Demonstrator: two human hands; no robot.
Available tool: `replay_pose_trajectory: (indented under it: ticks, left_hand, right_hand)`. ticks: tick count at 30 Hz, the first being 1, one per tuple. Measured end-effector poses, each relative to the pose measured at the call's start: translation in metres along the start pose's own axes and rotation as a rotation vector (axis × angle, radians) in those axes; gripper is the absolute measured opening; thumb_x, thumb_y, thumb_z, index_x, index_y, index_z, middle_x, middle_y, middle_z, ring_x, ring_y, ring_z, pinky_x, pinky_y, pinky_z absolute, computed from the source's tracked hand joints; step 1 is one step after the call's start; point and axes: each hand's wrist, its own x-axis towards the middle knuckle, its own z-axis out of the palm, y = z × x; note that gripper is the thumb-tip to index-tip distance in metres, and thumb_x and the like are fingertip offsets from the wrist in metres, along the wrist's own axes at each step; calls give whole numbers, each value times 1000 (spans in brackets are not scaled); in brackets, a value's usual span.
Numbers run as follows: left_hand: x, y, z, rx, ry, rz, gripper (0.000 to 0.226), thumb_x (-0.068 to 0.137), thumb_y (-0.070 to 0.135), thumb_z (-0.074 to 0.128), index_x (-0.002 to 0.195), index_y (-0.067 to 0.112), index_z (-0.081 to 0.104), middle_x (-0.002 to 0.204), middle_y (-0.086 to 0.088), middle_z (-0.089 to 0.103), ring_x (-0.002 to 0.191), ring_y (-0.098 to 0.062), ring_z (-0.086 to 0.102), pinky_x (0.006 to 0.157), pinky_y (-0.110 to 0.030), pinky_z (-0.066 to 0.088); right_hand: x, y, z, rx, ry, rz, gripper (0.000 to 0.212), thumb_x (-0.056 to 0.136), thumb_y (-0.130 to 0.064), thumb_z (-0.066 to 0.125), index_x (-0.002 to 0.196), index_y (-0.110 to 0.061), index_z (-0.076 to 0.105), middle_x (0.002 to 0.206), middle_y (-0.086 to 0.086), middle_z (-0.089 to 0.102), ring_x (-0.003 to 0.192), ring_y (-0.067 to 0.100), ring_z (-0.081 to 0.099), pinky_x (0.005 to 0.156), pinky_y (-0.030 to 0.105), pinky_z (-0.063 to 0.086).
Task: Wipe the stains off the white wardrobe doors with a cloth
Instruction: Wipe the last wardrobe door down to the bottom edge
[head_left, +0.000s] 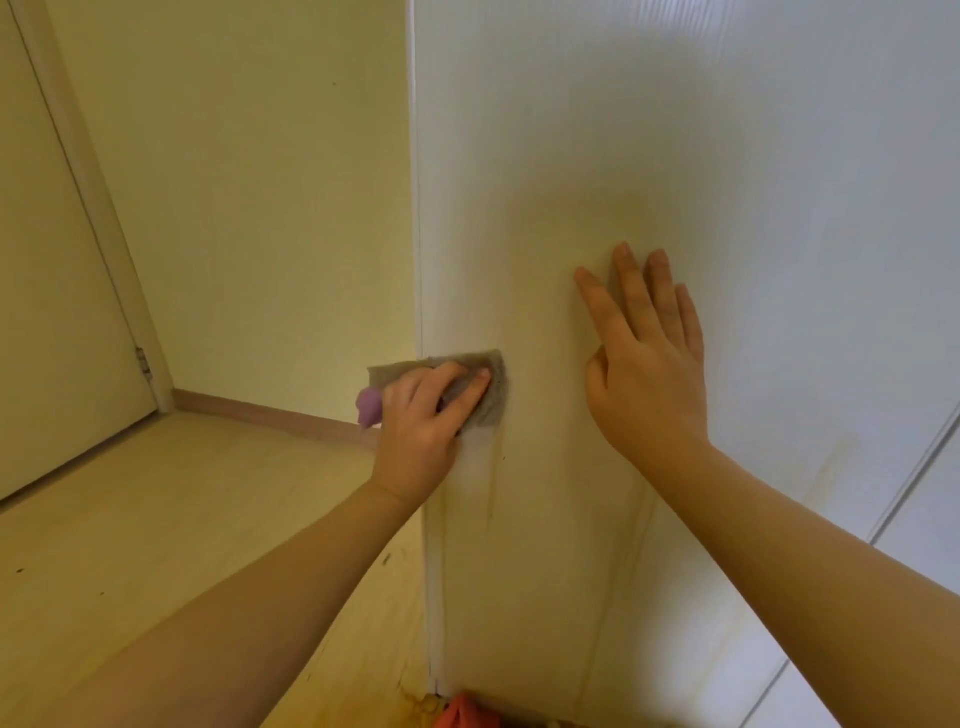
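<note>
Fingers (470, 397) of the left hand (421, 423) lie flat on the grey cloth (496, 402) and press it on the white door (571, 156), near the door's left edge. The right hand (644, 364) rests flat on the door, fingers straight, holding nothing. Something purple (370, 406) peeks out beside the left hand.

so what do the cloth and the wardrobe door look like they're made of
Cloth: looks like a thin grey-brown fabric, matte, with a rough fuzzy weave. Wardrobe door: probably laminated or painted board, smooth white with a slight sheen and faint grain lines.
</note>
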Motion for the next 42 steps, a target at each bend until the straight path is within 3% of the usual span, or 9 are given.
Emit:
replay_pose_trajectory:
  ticks: [6, 13, 19, 25, 30, 33, 37, 39, 42]
  left_hand:
    - [-60, 13, 2, 23, -174, 235, 29, 104, 11, 28, 121, 18, 51, 114, -3, 46, 89, -22, 45, 76, -36, 40]
    - [-12, 25, 17, -4, 41, 100, 23, 103, 13, 39, 119, 17, 54, 112, -2, 47, 89, -23, 44, 75, -34, 37]
    - [-112, 28, 6, 57, -287, 285, 34, 104, 8, 22, 124, 18, 48, 113, -2, 45, 89, -22, 44, 74, -35, 39]
    - [-44, 33, 20, -11, 4, 145, 24, 98, 5, 45, 119, 10, 55, 112, -5, 48, 86, -23, 44, 77, -33, 39]
    - [-143, 27, 7, 56, -355, 396, 36, 100, 4, 27, 129, 18, 44, 118, 1, 44, 93, -22, 45, 73, -34, 45]
    - [-99, 32, 12, 70, -229, 367, 34, 103, 7, 24, 126, 13, 48, 116, -2, 45, 92, -23, 44, 77, -33, 40]
    - [-32, 46, 29, -8, 15, 194, 29, 95, 8, 50, 121, 13, 63, 114, 1, 51, 87, -19, 45, 79, -30, 40]
    - [-61, 47, 28, 92, -127, 267, 32, 103, 18, 36, 131, 27, 47, 112, 14, 49, 92, -11, 43, 79, -25, 41]
    - [-115, 40, 20, 36, -309, 453, 36, 103, 8, 23, 129, 19, 45, 118, 4, 46, 94, -20, 45, 74, -33, 46]
  right_hand:
    - [-14, 7, 6, -9, -85, -60, 65, 75, -9, 29, 138, -14, 39, 148, 14, 32, 136, 30, 14, 113, 36, -1]
    - [-16, 12, 8, -1, -119, -86, 65, 75, -8, 31, 140, -14, 36, 150, 14, 28, 137, 30, 11, 112, 34, -4]
    - [-30, 19, 9, -30, -122, -145, 63, 76, -6, 33, 139, -11, 38, 148, 14, 31, 137, 30, 15, 114, 35, -2]
    - [-34, 13, 10, 14, -106, -97, 63, 76, -8, 34, 139, -13, 40, 148, 13, 33, 137, 30, 18, 114, 35, 2]
    - [-43, 23, 3, 20, -162, -138, 61, 78, -7, 39, 139, -13, 39, 148, 12, 32, 138, 27, 18, 115, 31, 3]
    - [-46, 30, 2, 4, -170, -174, 60, 76, -6, 41, 137, -12, 41, 146, 13, 35, 137, 25, 20, 114, 30, 5]
    - [-46, 27, 2, 15, -150, -157, 58, 76, -6, 41, 133, -10, 46, 144, 15, 39, 135, 28, 26, 113, 35, 11]
    - [-47, 26, 0, 27, -150, -153, 58, 75, -6, 40, 133, -10, 47, 143, 15, 40, 135, 29, 29, 112, 36, 13]
    - [-55, 31, -7, 68, -146, -150, 56, 76, -5, 40, 131, -10, 48, 141, 16, 42, 134, 30, 32, 111, 36, 20]
